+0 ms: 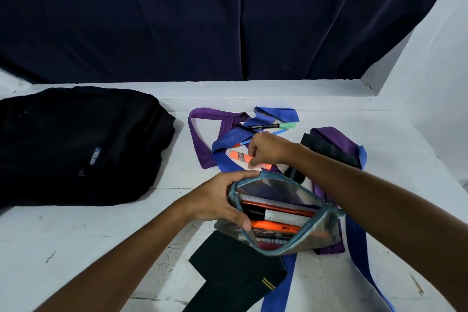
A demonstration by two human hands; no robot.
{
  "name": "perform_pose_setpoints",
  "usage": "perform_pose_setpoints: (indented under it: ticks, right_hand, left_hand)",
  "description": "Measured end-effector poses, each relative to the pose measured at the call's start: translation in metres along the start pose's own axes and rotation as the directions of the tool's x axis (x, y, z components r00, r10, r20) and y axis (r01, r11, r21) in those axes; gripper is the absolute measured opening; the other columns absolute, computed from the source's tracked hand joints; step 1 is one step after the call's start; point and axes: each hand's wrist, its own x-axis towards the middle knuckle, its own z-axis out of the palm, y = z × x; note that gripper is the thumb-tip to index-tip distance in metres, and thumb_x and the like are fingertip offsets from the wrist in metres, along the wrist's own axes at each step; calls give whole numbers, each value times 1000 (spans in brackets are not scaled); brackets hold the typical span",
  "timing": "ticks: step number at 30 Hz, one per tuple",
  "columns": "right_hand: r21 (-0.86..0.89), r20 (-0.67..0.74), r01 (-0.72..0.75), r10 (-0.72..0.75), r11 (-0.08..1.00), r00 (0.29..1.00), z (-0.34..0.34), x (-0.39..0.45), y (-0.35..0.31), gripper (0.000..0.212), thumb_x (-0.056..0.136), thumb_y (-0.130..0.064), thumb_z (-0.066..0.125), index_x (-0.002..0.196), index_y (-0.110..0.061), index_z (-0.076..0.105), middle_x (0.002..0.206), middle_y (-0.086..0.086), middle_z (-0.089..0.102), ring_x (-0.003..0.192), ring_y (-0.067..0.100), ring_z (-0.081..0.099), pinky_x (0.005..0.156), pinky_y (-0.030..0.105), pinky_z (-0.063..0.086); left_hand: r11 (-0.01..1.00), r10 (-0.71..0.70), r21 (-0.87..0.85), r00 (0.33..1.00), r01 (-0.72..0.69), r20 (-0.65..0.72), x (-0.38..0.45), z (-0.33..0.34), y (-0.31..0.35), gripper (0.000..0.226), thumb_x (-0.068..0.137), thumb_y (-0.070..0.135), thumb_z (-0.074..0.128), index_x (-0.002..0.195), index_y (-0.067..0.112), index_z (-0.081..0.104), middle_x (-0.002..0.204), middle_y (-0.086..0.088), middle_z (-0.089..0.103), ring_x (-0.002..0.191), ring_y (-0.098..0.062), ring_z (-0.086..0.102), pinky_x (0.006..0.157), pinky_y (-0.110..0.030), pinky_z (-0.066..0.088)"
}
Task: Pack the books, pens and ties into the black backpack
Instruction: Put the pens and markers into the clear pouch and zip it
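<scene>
My left hand (222, 199) grips the left rim of a clear pencil pouch (316, 233) with a light-blue zip, holding it wide. Several pens and markers lie inside it. My right hand (266, 147) reaches beyond the pouch and pinches the near end of an orange highlighter (239, 156) that lies on a blue tie (229, 143). Farther back lie a green-capped marker (268, 126) and a thin blue pen (243, 143). A purple tie (196, 139) loops at the left of the pile. The black backpack (76, 144) lies flat at the left, apart from both hands.
A black tie with yellow stripes (238, 268) lies near the front edge, under the pouch. Another purple and black tie bundle (334, 145) sits right of my right forearm. A dark curtain (202, 20) hangs behind the white table (76, 230).
</scene>
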Motion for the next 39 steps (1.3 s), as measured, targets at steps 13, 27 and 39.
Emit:
perform_pose_setpoints:
  ticks: [13, 27, 39]
  right_hand:
    - [216, 182, 18, -58, 976, 982, -82, -95, -29, 26, 68, -23, 86, 79, -10, 67, 51, -16, 56, 47, -5, 47, 48, 13, 37]
    - [19, 229, 29, -32, 999, 973, -54, -103, -39, 8, 79, -17, 78, 81, -10, 75, 78, 0, 72, 67, 5, 61, 55, 15, 40]
    - [258, -156, -108, 152, 960, 976, -64, -71, 22, 15, 81, -1, 61, 73, -9, 71, 66, -4, 66, 45, 1, 55, 51, 16, 43]
  left_hand:
    - [999, 25, 19, 1000, -26, 12, 2, -1, -2, 80, 56, 21, 87, 129, 26, 55, 127, -1, 66, 118, -21, 63, 93, -31, 53]
    - [999, -16, 51, 1000, 15, 18, 1, -1, 0, 98, 50, 39, 92, 136, 20, 50, 126, -5, 66, 117, -23, 64, 94, -34, 54]
    - [999, -8, 37, 1000, 8, 12, 1, -2, 0, 94, 50, 39, 91, 134, 28, 49, 132, 1, 63, 123, -20, 60, 97, -33, 52]
